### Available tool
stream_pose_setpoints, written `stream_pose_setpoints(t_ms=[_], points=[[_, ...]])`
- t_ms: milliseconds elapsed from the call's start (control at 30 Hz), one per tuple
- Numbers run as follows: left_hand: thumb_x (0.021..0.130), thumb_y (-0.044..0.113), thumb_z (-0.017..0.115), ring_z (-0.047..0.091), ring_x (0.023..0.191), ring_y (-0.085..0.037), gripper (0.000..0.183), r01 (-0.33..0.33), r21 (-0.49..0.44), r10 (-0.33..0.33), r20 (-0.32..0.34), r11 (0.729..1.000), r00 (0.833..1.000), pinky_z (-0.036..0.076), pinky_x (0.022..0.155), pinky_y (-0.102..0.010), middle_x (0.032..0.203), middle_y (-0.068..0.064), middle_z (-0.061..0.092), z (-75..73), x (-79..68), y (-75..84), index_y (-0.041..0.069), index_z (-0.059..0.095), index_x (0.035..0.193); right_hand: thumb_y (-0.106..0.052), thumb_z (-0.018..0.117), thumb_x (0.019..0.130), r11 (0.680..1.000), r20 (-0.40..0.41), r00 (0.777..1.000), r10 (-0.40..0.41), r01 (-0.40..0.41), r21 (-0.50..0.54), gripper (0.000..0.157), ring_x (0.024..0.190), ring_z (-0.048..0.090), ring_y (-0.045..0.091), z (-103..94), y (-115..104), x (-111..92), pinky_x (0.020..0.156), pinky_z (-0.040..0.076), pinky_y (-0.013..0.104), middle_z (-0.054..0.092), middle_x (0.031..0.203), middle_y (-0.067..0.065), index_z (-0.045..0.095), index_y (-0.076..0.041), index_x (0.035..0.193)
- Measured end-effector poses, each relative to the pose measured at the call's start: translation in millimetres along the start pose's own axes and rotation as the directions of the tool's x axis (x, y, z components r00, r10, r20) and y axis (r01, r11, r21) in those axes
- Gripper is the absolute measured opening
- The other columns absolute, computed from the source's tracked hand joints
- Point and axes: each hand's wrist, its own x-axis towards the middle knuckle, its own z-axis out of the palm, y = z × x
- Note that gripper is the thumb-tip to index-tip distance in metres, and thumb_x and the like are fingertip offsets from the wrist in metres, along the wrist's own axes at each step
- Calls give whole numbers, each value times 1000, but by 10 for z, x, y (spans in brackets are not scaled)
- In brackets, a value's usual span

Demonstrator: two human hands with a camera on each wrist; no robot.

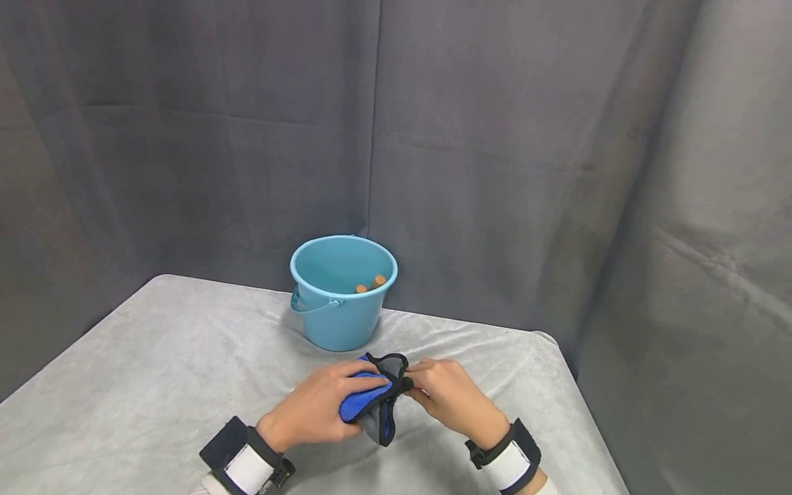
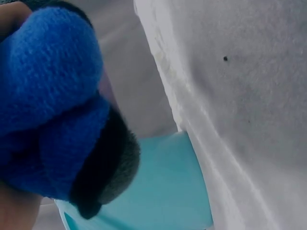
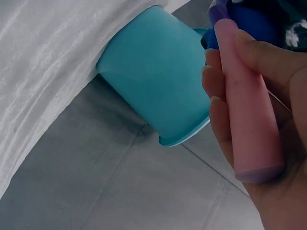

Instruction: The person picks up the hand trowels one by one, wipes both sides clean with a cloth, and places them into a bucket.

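Observation:
My left hand (image 1: pixel 318 404) grips a bunched blue and grey cloth (image 1: pixel 364 400) with black edging, just in front of the bucket. In the left wrist view the cloth's thick blue folds fill much of the left side. My right hand (image 1: pixel 456 397) is at the cloth's right side. In the right wrist view its fingers and thumb hold a smooth tapered handle (image 3: pixel 249 100), pinkish there, with a purplish collar at its upper end. The tool's far end is hidden at the blue cloth, so I cannot tell its kind.
A light blue bucket (image 1: pixel 340 323) stands at the back of the table, its handle hanging at the left front. Two brownish rounded ends (image 1: pixel 377 281) show inside it. A pale wrinkled cover (image 1: pixel 185 357) lies over the table, and grey curtains (image 1: pixel 470 172) hang behind and at the sides.

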Motion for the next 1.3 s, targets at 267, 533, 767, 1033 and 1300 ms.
stream_pose_setpoints(t_ms=[267, 533, 767, 1033, 1300], points=[[69, 22, 84, 61, 109, -8, 60, 73, -36, -70, 67, 997, 995, 54, 93, -35, 124, 10, 62, 29, 18, -19, 28, 71, 127, -15, 80, 86, 1000, 41, 999, 4, -4, -2, 11, 75, 59, 2, 46, 23, 3, 63, 49, 23, 73, 89, -11, 77, -21, 95], [68, 23, 83, 60, 104, -5, 55, 106, -38, -102, 81, 994, 991, 53, 92, -33, 118, 15, 63, -11, 14, -84, 31, 73, 122, -4, 78, 83, 1000, 30, 999, -11, 11, -2, 23, 79, 65, 5, 52, 38, -3, 68, 54, 26, 74, 91, -11, 79, -19, 101], [67, 23, 84, 60, 102, -6, 55, 123, 0, -122, 77, 992, 989, 53, 91, -32, 116, 13, 63, -25, -14, -181, 29, 74, 121, -7, 78, 86, 1000, -1, 1000, -12, 12, -7, 19, 74, 60, 2, 56, 55, -11, 65, 52, 25, 68, 83, -16, 78, -22, 97], [66, 20, 84, 60, 104, -9, 56, 182, 28, -184, 79, 983, 980, 54, 90, -36, 117, 10, 64, -96, -97, -268, 26, 75, 121, -20, 75, 92, 999, -23, 1000, -19, 19, -28, 3, 72, 61, 5, 46, 65, -17, 63, 51, 27, 66, 78, -14, 75, -22, 90], [68, 17, 85, 62, 103, -14, 55, 252, 35, -254, 87, 967, 963, 55, 86, -39, 117, 6, 65, -214, -135, -360, 22, 75, 122, -13, 75, 90, 1000, -37, 999, -9, 8, -23, 15, 85, 70, 7, 9, 106, -50, 72, 57, 30, 76, 94, -11, 79, -19, 104]])
